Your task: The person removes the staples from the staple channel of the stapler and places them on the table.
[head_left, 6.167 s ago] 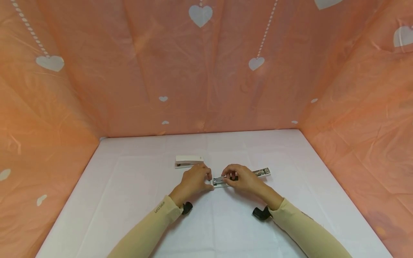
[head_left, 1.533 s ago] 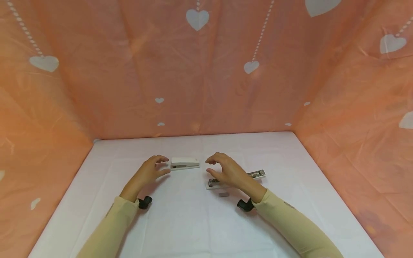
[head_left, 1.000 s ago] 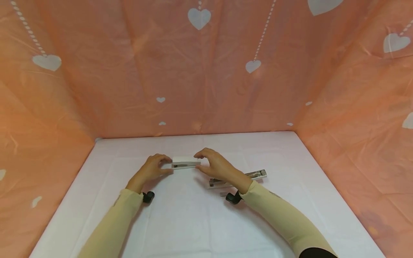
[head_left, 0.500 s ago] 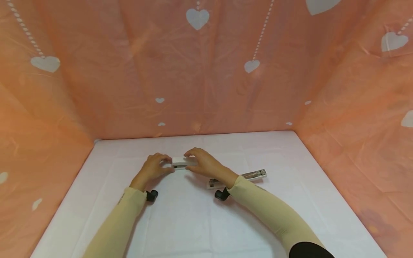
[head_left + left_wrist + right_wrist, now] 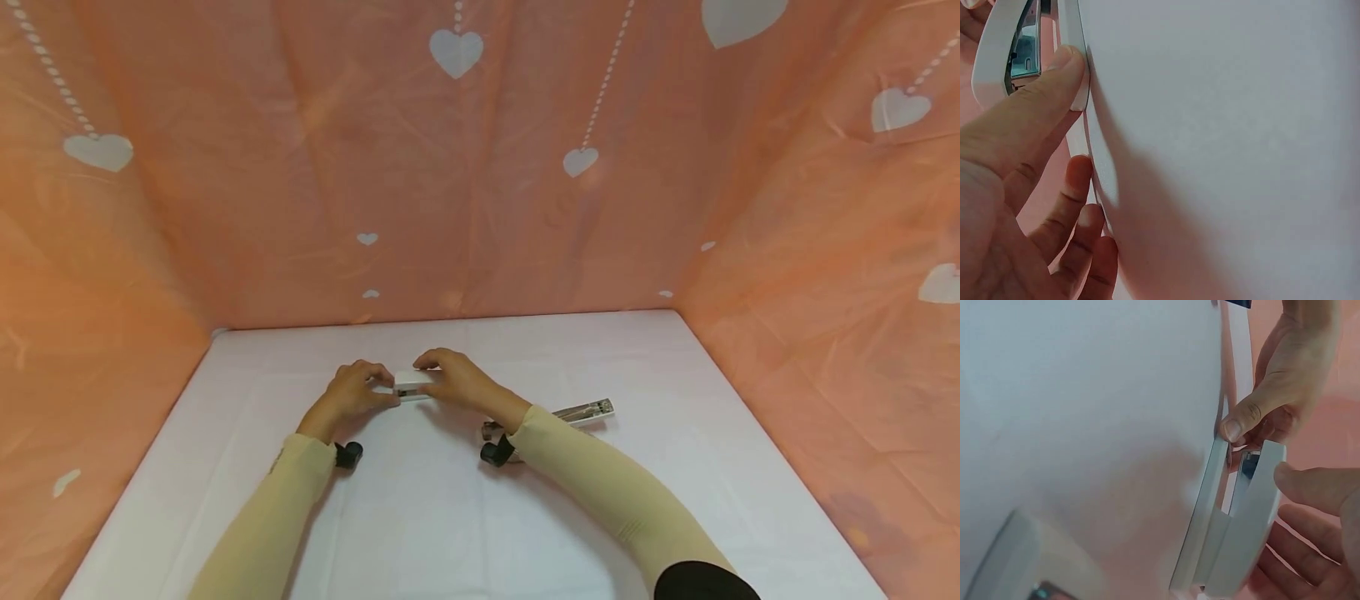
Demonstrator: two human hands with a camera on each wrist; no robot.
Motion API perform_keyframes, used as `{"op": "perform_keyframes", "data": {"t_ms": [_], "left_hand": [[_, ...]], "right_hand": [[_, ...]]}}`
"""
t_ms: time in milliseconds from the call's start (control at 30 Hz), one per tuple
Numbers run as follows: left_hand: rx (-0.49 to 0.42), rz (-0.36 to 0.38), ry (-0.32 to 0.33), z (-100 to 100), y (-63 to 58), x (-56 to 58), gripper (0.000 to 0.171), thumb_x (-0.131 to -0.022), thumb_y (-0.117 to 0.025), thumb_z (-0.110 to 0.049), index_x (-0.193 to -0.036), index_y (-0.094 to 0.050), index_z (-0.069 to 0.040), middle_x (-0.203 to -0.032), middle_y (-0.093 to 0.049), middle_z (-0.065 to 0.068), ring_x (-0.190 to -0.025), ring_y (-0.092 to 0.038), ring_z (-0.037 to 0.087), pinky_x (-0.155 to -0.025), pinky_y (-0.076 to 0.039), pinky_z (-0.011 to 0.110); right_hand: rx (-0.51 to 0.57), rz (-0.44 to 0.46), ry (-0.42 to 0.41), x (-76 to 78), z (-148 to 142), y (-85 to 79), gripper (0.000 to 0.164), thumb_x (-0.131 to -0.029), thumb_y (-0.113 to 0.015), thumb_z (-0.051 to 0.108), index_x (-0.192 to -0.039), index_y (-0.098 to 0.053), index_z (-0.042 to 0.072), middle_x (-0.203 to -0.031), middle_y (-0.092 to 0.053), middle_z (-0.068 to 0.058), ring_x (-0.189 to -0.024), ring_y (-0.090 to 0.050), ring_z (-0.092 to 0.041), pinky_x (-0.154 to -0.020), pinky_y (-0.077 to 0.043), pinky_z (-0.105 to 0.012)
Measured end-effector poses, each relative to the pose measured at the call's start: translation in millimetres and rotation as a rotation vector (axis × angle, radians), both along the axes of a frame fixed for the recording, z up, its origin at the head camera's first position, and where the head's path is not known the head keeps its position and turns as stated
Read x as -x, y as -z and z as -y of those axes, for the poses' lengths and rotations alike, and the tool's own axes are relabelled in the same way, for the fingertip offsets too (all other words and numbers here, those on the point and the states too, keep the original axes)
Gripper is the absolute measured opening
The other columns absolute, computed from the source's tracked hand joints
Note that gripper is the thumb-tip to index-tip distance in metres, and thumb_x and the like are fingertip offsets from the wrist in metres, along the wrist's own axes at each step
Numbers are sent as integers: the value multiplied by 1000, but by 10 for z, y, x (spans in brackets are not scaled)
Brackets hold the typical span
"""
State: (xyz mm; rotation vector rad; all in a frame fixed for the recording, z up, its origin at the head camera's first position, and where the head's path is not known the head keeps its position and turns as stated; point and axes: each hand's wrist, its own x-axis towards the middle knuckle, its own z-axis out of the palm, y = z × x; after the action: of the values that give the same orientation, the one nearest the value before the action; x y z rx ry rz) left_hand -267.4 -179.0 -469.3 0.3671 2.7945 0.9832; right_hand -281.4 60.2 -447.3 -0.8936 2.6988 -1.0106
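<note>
My left hand [image 5: 351, 393]: thumb and forefinger nearly closed, pinching the base at the left end of a small white plastic stapler [image 5: 412, 379]; the other three fingers loosely bent, tips near the bench. My right hand [image 5: 461, 385]: curved round the stapler's upper arm, thumb on the near side, fingers on the far side, gap between them only as wide as the arm. The stapler sits upright, base down, on the white cloth-covered bench [image 5: 420, 517], towards the back, between my hands; its right part is hidden by my right hand in the head view. Shiny metal magazine [image 5: 1025, 50] shows in the slot between arm and base.

Beige long sleeves [image 5: 273, 517] on both forearms, a small black wrist camera [image 5: 348, 455] at each cuff. To the right, a second white stapler [image 5: 588, 412], opened out flat, metal insides showing, lies behind my right forearm, middle part covered. Around the bench, orange plastic sheeting [image 5: 375, 167] printed with pale hearts and dotted strings.
</note>
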Motion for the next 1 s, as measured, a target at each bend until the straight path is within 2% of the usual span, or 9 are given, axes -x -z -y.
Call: {"op": "perform_keyframes", "data": {"t_ms": [200,333,500,800,1000], "left_hand": [[-30,33,12,12,-10,25,26,-89,-87,-27,-108,-76,-12,-136,-60,23,-134,-42,51,-106,-37,69],[3,13,35,14,-31,50,23,-91,-85,-29,-104,-74,-13,-132,-63,22,-131,-44,52,-105,-38,70],[27,35,32,9,-67,64,23,-91,-86,-29,-103,-74,-14,-130,-64,20,-129,-45,50,-105,-38,70],[77,40,39,-30,-69,64,24,-92,-84,-28,-105,-70,-13,-128,-63,19,-125,-47,48,-103,-37,68],[112,28,34,-65,-73,53,24,-93,-82,-27,-106,-67,-13,-123,-63,18,-126,-48,50,-104,-36,69]], "right_hand": [[12,52,-1,65,32,33,37,-98,-80,11,-132,-70,0,-130,-73,-15,-121,-68,-27,-105,-52,-38],[3,69,15,104,56,52,34,-98,-80,12,-130,-72,3,-128,-74,-12,-119,-69,-25,-104,-53,-35],[-17,114,21,154,71,89,33,-99,-80,16,-130,-73,7,-130,-73,-9,-119,-67,-22,-104,-52,-35],[-37,142,-3,213,70,114,36,-98,-82,19,-129,-73,3,-126,-73,-10,-112,-65,-20,-100,-52,-33],[-36,168,-11,221,70,105,35,-99,-80,18,-129,-71,2,-129,-71,-12,-113,-63,-21,-102,-50,-34]]}}
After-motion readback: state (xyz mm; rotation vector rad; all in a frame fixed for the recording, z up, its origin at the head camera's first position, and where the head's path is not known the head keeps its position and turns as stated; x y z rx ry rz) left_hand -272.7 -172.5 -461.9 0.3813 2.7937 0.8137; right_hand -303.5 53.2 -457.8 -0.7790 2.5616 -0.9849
